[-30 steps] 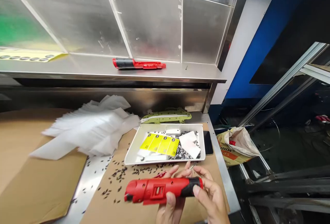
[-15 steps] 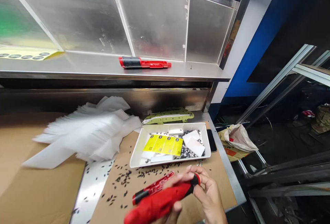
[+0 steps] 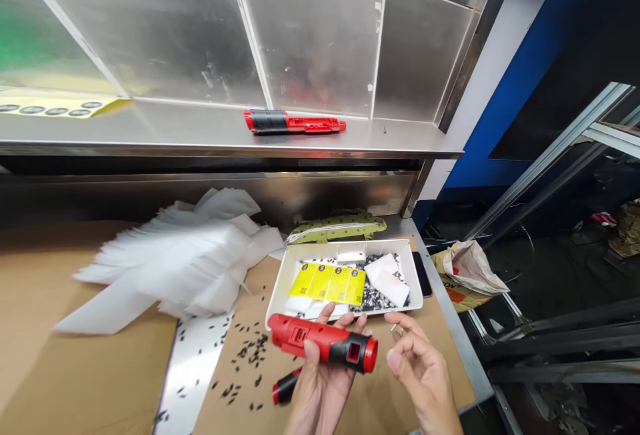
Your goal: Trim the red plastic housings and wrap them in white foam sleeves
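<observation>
My left hand [image 3: 325,388] holds a red and black plastic tool housing [image 3: 320,341] from below, thumb on its near side. The housing lies nearly level, and a square hole shows in its black collar near the red right end. Just right of that end is my right hand [image 3: 423,371], with curved fingers and the thumb apart. A small shiny metal piece [image 3: 397,329] shows by its fingertips; whether they touch it I cannot tell. Behind my left hand, a second red and black housing [image 3: 287,387] lies on the cardboard, mostly hidden.
Beyond my hands stands a white tray [image 3: 276,288] with black bits, white pads and a yellow label sheet [image 3: 327,283]. White foam sheets [image 3: 195,255] are piled left; black bits [image 3: 255,348] lie scattered. Another housing [image 3: 295,123] rests on the metal shelf [image 3: 190,129]. A paper bag [image 3: 470,268] stands right.
The held housing has turned and risen toward the tray, so its holes now show. My right hand has let go of its end and moved off to the right.
</observation>
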A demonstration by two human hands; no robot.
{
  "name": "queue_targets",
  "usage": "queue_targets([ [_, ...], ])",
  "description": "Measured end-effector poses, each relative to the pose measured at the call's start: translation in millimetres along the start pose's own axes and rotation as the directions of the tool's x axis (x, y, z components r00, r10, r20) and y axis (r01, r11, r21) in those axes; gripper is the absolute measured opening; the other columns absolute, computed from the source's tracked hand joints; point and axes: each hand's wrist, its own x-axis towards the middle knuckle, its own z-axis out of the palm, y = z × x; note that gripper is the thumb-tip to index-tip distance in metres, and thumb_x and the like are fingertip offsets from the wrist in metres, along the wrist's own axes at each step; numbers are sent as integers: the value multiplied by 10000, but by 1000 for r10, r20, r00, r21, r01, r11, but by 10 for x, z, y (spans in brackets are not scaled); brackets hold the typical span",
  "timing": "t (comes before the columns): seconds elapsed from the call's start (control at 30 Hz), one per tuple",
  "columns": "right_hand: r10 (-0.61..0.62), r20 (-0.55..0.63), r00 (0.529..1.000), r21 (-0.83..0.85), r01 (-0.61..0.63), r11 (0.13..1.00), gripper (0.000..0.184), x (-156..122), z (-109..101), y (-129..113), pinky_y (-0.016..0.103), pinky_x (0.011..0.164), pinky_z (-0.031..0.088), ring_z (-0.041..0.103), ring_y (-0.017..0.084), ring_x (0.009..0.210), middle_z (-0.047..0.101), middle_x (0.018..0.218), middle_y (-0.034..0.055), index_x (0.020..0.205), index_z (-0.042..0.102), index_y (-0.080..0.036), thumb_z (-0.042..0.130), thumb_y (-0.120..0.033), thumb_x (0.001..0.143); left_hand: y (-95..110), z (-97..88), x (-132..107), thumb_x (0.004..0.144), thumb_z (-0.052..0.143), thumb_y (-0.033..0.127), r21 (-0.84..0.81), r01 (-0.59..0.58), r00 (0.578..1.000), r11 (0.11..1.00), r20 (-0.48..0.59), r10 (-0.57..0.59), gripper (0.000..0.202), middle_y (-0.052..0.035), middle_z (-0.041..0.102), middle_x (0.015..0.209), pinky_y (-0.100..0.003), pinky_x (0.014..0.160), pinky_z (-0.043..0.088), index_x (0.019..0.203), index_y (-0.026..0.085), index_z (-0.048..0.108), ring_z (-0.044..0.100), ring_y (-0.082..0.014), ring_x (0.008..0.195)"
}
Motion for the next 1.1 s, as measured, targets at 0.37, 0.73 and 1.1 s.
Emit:
queue_targets([
  [0.37, -72, 89, 993, 172, 56, 983, 507, -223, 316, 107, 469, 1181, 248, 322, 289, 1424, 437, 1494, 73, 1247, 643, -298, 573, -600, 846, -55, -36, -13, 780, 709, 430, 23, -25, 998, 999, 60, 24, 424, -25, 749, 1084, -364, 1019, 478, 1197, 394, 638, 618, -251, 1156],
  [0.73, -343, 166, 925, -444, 381, 811, 224, -64, -248, 256, 485, 1107, 346, 397, 313, 1355, 479, 1445, 65, 912, 742, -270, 566, -406, 886, 56, 171, -56, 747, 733, 478, 457, -200, 979, 867, 58, 195, 421, -14, 690, 906, -331, 839, 562, 1110, 302, 613, 634, -272, 1073],
  [1.1, -17, 407, 913, -841, 382, 384, 432, 513, -770, 1330, 432, 977, 473, 539, 266, 1218, 579, 1348, 62, 1123, 640, -248, 470, 30, 840, 122, 498, 105, 635, 820, 112, 822, -369, 921, 435, 260, 290, 486, -99, 707, 1174, -213, 843, 488, 1090, 219, 688, 634, -246, 1057],
])
